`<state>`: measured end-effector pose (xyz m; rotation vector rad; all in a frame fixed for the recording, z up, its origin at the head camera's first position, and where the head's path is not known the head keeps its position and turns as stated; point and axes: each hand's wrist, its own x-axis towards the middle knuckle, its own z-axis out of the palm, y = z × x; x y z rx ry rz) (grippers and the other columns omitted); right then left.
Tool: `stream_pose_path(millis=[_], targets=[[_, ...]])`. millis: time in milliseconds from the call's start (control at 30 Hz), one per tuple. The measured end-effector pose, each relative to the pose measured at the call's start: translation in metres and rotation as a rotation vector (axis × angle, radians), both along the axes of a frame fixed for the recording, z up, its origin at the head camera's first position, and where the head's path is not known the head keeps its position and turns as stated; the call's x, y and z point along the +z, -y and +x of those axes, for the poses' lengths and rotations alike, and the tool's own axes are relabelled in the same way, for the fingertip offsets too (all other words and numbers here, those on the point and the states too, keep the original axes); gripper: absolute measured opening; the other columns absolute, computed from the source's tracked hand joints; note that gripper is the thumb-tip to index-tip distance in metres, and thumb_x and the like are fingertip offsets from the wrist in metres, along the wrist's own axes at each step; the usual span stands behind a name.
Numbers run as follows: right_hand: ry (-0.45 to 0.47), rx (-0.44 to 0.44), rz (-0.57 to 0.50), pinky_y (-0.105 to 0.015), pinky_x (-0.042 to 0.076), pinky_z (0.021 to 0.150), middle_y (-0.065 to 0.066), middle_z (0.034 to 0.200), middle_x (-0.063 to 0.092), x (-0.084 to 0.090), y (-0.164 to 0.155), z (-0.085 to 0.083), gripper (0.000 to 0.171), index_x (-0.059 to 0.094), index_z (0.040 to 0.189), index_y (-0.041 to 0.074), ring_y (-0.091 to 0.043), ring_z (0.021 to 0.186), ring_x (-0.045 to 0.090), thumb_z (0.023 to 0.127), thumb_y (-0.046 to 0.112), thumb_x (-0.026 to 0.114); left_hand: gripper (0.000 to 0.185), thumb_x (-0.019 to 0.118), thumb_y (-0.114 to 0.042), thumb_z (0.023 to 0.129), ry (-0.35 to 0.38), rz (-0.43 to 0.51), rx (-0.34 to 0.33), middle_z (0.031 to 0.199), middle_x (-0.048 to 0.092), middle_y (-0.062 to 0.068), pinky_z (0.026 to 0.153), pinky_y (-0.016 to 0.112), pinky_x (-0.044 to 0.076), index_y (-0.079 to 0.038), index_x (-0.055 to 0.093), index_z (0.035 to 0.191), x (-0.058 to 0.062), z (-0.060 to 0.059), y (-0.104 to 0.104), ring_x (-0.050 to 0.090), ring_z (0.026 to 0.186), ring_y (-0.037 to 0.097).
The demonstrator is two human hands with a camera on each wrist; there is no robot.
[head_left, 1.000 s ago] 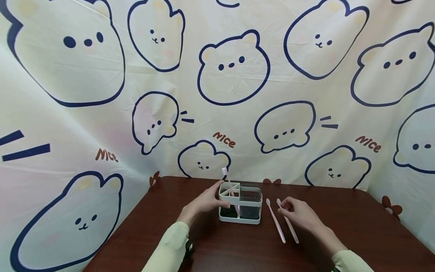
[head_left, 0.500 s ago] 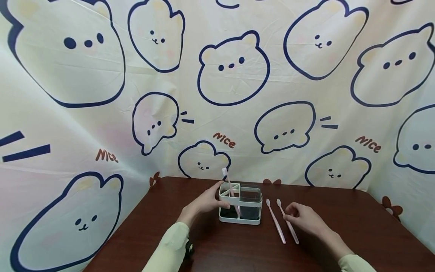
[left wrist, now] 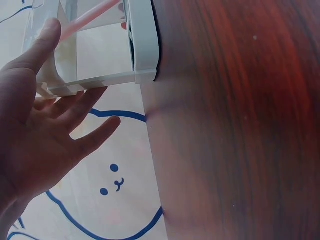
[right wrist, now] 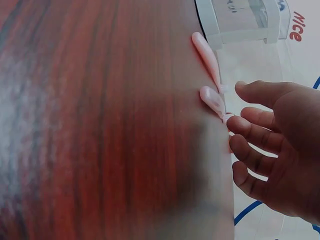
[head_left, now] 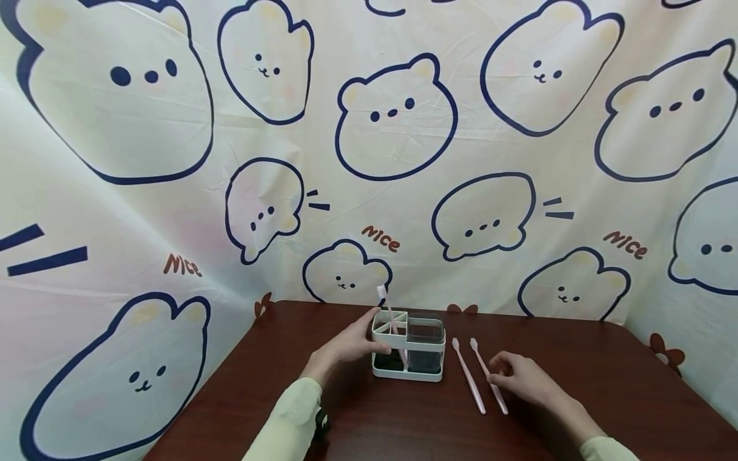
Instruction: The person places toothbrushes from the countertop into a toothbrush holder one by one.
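Two pink toothbrushes (head_left: 487, 376) just beside right fingers (head_left: 500, 376)

Holder (head_left: 408, 349) white matt plastic, clear insert; toothbrushes (head_left: 468, 378) smooth pink plastic; table (head_left: 576, 358) glossy dark wood; backdrop (head_left: 173, 192) creased cloth.

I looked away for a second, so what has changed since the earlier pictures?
The right hand slid back along the right-hand toothbrush, from near its head toward mid-handle, fingertips now at it, no grip visible. Unchanged: the left hand holds the holder, and the other toothbrush lies flat.
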<state>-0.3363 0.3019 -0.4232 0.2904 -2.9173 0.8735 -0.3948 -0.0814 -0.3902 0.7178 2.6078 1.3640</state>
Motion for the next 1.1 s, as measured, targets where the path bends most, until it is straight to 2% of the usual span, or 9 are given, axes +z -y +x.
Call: stream_pose_path(millis=[200, 567, 933, 1100], targets=[[-0.010, 0.040, -0.001, -0.026, 0.041, 0.057, 0.001, 0.077, 0.057, -0.0016, -0.0043, 0.0001, 0.030, 0.067, 0.106, 0.007, -0.011, 0.066, 0.050, 0.087, 0.029, 0.075, 0.096, 0.080, -0.034, 0.084, -0.011, -0.007, 0.009, 0.158, 0.035, 0.012, 0.115, 0.061, 0.029, -0.021, 0.021, 0.158, 0.0002, -0.0013, -0.0017, 0.041, 0.137, 0.030], [0.035, 0.104, -0.048, -0.025, 0.043, 0.052, -0.001, 0.075, 0.057, -0.0059, -0.0047, -0.0015, 0.032, 0.066, 0.108, 0.004, -0.011, 0.061, 0.051, 0.089, 0.028, 0.074, 0.099, 0.081, -0.036, 0.082, -0.019, -0.016, 0.016, 0.158, 0.035, 0.014, 0.115, 0.062, 0.030, -0.018, 0.022, 0.158, -0.0008, -0.0032, -0.0010, 0.041, 0.137, 0.030], [0.075, 0.059, -0.030, -0.026, 0.041, 0.054, -0.001, 0.076, 0.056, -0.0083, -0.0035, -0.0027, 0.034, 0.067, 0.109, 0.004, -0.014, 0.063, 0.050, 0.087, 0.029, 0.075, 0.099, 0.082, -0.036, 0.082, -0.003, -0.006, 0.020, 0.158, 0.035, 0.013, 0.114, 0.063, 0.029, -0.018, 0.022, 0.158, -0.0017, -0.0032, -0.0005, 0.041, 0.136, 0.030], [0.127, 0.031, -0.044, -0.027, 0.043, 0.056, -0.003, 0.076, 0.058, -0.0084, -0.0006, -0.0032, 0.038, 0.066, 0.112, 0.001, -0.015, 0.066, 0.054, 0.088, 0.029, 0.074, 0.099, 0.082, -0.036, 0.082, -0.008, -0.005, 0.020, 0.158, 0.035, 0.013, 0.114, 0.063, 0.029, -0.019, 0.021, 0.158, -0.0014, -0.0034, -0.0009, 0.041, 0.137, 0.031]])
